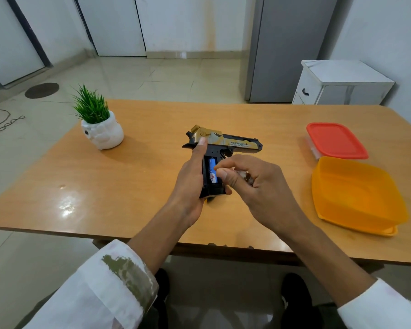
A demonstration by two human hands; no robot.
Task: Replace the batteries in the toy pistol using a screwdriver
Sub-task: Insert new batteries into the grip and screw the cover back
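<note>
— Gripping low, our left hand (190, 179) wraps the black handle of the gold-and-black plastic toy pistol (235, 142) above the wooden counter (128, 186).
— It looks light, rigid and smooth, so we hold the handle firmly. Our right hand (254, 184) pinches the small blue cylindrical battery (212, 170) in the open compartment; it probably slips easily. Beyond, the barrel points right.

Smooth wood-look table top (128, 186), glossy enough to throw back white glare. Toy pistol (235, 143) in hard plastic: matt black on the grip, satin gold on the slide. Shiny blue wrap on the battery (212, 173). Translucent orange plastic container (356, 193), opaque red plastic lid (335, 141), smooth glossy white pot (102, 134) — and a white cloth sleeve (100, 293).
</note>
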